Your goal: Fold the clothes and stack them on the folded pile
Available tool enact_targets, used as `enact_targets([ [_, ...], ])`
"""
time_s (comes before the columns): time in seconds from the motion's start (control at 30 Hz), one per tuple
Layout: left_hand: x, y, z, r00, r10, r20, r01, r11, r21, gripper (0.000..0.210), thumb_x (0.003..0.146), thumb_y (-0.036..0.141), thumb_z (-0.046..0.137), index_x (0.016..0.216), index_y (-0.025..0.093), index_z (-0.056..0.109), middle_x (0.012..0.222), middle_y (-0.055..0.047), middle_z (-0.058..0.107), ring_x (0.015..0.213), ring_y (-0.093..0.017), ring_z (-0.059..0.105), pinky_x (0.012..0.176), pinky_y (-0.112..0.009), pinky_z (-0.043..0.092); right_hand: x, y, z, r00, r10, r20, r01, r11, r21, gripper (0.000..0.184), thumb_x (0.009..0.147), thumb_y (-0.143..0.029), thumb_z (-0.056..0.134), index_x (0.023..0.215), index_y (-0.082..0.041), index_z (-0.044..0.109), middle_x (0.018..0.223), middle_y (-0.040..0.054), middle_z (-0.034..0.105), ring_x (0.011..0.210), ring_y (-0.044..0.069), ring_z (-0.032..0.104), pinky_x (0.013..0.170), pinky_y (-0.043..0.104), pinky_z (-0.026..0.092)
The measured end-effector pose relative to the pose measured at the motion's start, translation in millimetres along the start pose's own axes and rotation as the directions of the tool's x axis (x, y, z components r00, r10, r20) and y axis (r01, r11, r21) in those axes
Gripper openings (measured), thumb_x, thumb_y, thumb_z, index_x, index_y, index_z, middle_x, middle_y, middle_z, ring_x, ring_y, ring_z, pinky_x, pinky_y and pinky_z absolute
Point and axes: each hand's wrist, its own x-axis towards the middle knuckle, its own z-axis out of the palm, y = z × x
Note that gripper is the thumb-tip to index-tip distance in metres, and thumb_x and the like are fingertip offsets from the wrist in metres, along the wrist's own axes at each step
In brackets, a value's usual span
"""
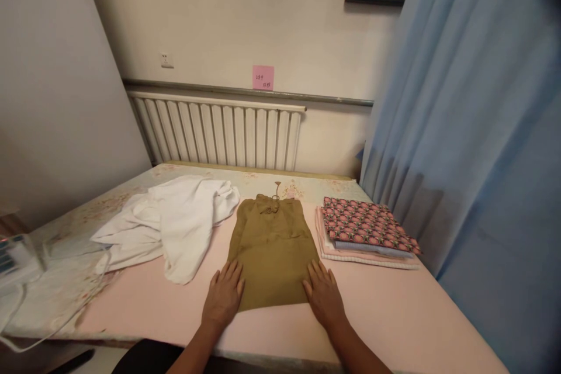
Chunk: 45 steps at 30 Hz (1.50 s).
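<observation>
An olive-brown garment with a drawstring waist, which looks like folded trousers or shorts [274, 257], lies flat on a pink cloth [377, 315]. Its gathered waist and cord point toward the wall. My left hand [223, 295] rests flat on the garment's lower left edge, fingers stretched out. On the lower right edge lies my right hand [324, 295], also flat with its fingers extended. Neither hand grips the fabric. A crumpled white garment [184, 222] is to the left, apart from my hands.
Folded fabrics, topped by a pink-and-black patterned cloth [368, 225], are stacked at the right. A white device [20, 263] with a cable sits at the far left. Behind the table stands a radiator [219, 131]; a blue curtain [456, 117] hangs along the right side.
</observation>
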Motion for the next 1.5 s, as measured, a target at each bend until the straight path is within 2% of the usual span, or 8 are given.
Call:
enact_targets([
  [1.0,-0.2,-2.6,6.3,0.999,0.017,-0.039,-0.017,1.000,0.003,0.045,0.097,0.034,0.034,0.136,0.019,0.051,0.144,-0.007,0.050,0.136,-0.026,0.039,0.108,-0.047,0.033,-0.1,3.5,5.7,0.996,-0.040,-0.079,0.040,0.999,-0.001,0.048,0.096,-0.035,0.039,0.139,-0.016,0.049,0.148,0.0090,0.042,0.140,0.029,0.032,0.113,0.049,0.026],
  [1.5,0.4,-1.7,4.5,1.000,-0.003,-0.020,0.003,1.000,-0.022,0.046,0.096,0.034,0.035,0.136,0.020,0.051,0.145,-0.008,0.049,0.136,-0.027,0.039,0.108,-0.048,0.033,0.7,8.8,15.6,0.992,-0.056,-0.117,0.060,0.998,0.028,0.050,0.096,-0.040,0.039,0.139,-0.017,0.049,0.148,0.0082,0.042,0.141,0.028,0.031,0.114,0.049,0.024],
])
